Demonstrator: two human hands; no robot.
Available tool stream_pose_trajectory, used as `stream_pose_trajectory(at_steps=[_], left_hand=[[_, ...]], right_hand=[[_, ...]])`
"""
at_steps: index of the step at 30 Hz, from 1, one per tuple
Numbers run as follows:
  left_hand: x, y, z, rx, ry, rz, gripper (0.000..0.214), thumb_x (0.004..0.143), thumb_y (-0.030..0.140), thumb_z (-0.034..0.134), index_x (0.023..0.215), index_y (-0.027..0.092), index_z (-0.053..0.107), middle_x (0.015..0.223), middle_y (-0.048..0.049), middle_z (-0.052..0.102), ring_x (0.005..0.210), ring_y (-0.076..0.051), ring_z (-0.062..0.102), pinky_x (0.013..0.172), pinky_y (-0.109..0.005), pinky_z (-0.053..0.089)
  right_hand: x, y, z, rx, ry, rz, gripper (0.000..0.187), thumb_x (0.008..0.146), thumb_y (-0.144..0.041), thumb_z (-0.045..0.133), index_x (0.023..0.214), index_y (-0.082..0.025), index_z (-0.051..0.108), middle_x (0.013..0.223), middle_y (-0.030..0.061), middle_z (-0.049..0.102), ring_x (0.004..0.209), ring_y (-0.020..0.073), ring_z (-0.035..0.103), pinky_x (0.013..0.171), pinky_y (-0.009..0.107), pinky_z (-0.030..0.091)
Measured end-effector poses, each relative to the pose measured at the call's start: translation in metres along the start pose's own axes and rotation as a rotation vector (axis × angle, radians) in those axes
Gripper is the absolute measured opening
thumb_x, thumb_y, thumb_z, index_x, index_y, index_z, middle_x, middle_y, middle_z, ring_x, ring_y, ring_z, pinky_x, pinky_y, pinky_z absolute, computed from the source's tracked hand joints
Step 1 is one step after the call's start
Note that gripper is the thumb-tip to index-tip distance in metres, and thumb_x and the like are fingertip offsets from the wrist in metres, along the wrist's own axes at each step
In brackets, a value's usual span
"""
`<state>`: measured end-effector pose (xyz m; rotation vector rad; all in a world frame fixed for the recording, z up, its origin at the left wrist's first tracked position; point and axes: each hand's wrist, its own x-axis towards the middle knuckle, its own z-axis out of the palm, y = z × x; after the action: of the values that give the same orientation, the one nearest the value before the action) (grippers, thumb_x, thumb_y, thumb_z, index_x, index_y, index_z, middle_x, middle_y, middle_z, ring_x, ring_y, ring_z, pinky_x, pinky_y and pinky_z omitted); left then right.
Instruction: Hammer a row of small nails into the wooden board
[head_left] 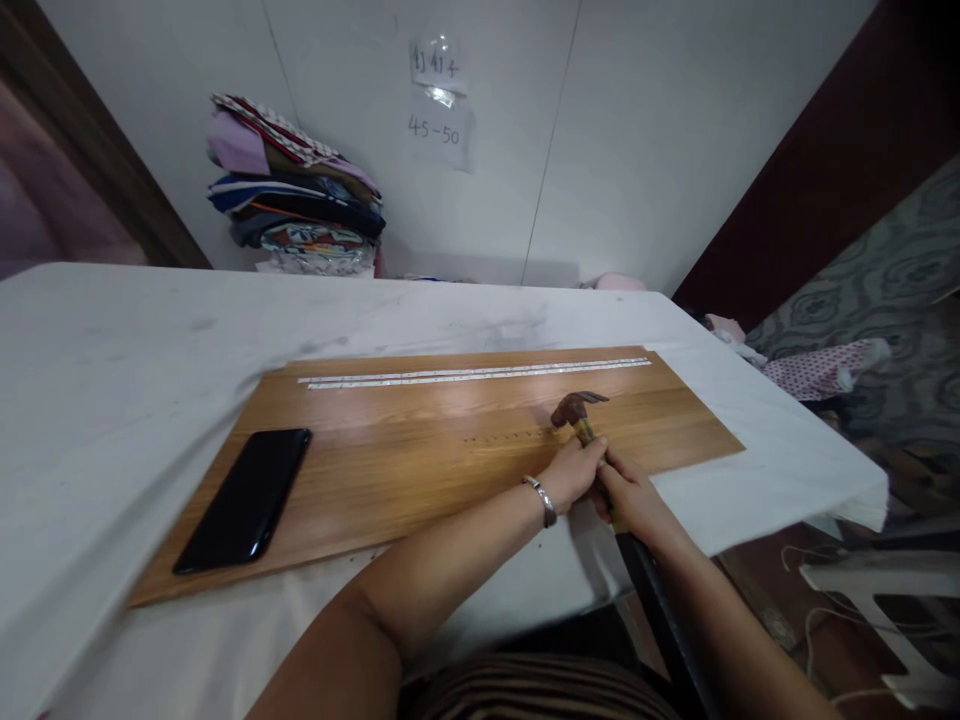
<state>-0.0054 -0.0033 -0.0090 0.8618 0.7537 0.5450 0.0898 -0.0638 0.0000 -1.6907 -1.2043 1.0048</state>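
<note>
A long wooden board [420, 470] lies on a white-covered table [112, 360]. My right hand [634, 495] is wrapped round the shaft of a claw hammer [577, 410] just below its rusty head, which rests on the board at the end of a row of small dark nails [502, 436]. My left hand [574, 472], a metal bangle on its wrist, is closed beside the right hand and touches the hammer shaft near the board's front edge. What its fingertips pinch is too small to see. The hammer's dark handle runs down toward me.
A black phone [247, 498] lies on the board's left end. Two thin pale strips [472, 373] run along the board's far edge. Folded cloth is stacked [296, 190] against the wall behind. Floor clutter, cables and a white plastic stool [885, 610] stand to the right.
</note>
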Motion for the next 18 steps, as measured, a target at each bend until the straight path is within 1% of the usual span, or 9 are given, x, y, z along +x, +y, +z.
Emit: stream_pose_trajectory(at_steps=[3, 6, 8, 12, 14, 18], left_hand=[[-0.0017, 0.0025, 0.0009, 0.011, -0.018, -0.018, 0.023, 0.093, 0.038, 0.051, 0.096, 0.015, 0.053, 0.064, -0.0010, 0.060, 0.045, -0.015, 0.056, 0.046, -0.028, 0.050], [-0.0019, 0.0032, 0.0009, 0.003, -0.029, -0.025, 0.023, 0.093, 0.038, 0.051, 0.096, 0.015, 0.052, 0.062, 0.0002, 0.058, 0.042, -0.014, 0.055, 0.044, -0.027, 0.048], [-0.0010, 0.0023, 0.0005, 0.001, -0.012, -0.019, 0.025, 0.092, 0.040, 0.053, 0.096, 0.016, 0.053, 0.061, 0.0007, 0.058, 0.044, -0.013, 0.055, 0.046, -0.027, 0.049], [0.0014, -0.0008, -0.0005, -0.027, -0.001, 0.005, 0.027, 0.089, 0.042, 0.060, 0.096, 0.016, 0.056, 0.064, -0.0009, 0.060, 0.050, -0.014, 0.057, 0.052, -0.027, 0.052], [0.0023, -0.0020, -0.0007, -0.024, -0.002, 0.012, 0.027, 0.089, 0.042, 0.060, 0.095, 0.016, 0.057, 0.066, -0.0019, 0.061, 0.051, -0.014, 0.057, 0.053, -0.028, 0.052], [0.0035, -0.0029, -0.0009, 0.022, 0.034, 0.016, 0.025, 0.090, 0.040, 0.058, 0.094, 0.016, 0.058, 0.066, -0.0022, 0.062, 0.053, -0.015, 0.059, 0.055, -0.029, 0.053]], right_hand=[[-0.0002, -0.0008, -0.0003, -0.018, -0.006, -0.008, 0.031, 0.086, -0.043, 0.051, 0.100, -0.019, 0.064, 0.049, -0.0061, 0.048, 0.042, 0.0129, 0.045, 0.041, 0.024, 0.035], [-0.0003, -0.0019, -0.0005, -0.033, 0.013, -0.021, 0.029, 0.086, -0.041, 0.049, 0.098, -0.019, 0.064, 0.050, -0.0052, 0.049, 0.045, 0.0134, 0.046, 0.044, 0.024, 0.037], [-0.0004, -0.0023, -0.0006, -0.034, 0.028, -0.028, 0.029, 0.086, -0.040, 0.049, 0.098, -0.019, 0.064, 0.051, -0.0049, 0.049, 0.046, 0.0135, 0.046, 0.044, 0.024, 0.038], [-0.0006, -0.0021, -0.0005, -0.039, 0.008, -0.013, 0.031, 0.087, -0.041, 0.048, 0.101, -0.018, 0.064, 0.051, -0.0049, 0.049, 0.045, 0.0141, 0.047, 0.044, 0.025, 0.039], [-0.0009, -0.0022, -0.0003, -0.036, 0.004, -0.006, 0.032, 0.087, -0.041, 0.048, 0.103, -0.018, 0.064, 0.049, -0.0052, 0.049, 0.044, 0.0142, 0.046, 0.044, 0.025, 0.038], [-0.0015, -0.0028, 0.0001, -0.014, 0.017, 0.003, 0.033, 0.086, -0.043, 0.049, 0.103, -0.018, 0.063, 0.046, -0.0064, 0.048, 0.040, 0.0127, 0.044, 0.041, 0.024, 0.035]])
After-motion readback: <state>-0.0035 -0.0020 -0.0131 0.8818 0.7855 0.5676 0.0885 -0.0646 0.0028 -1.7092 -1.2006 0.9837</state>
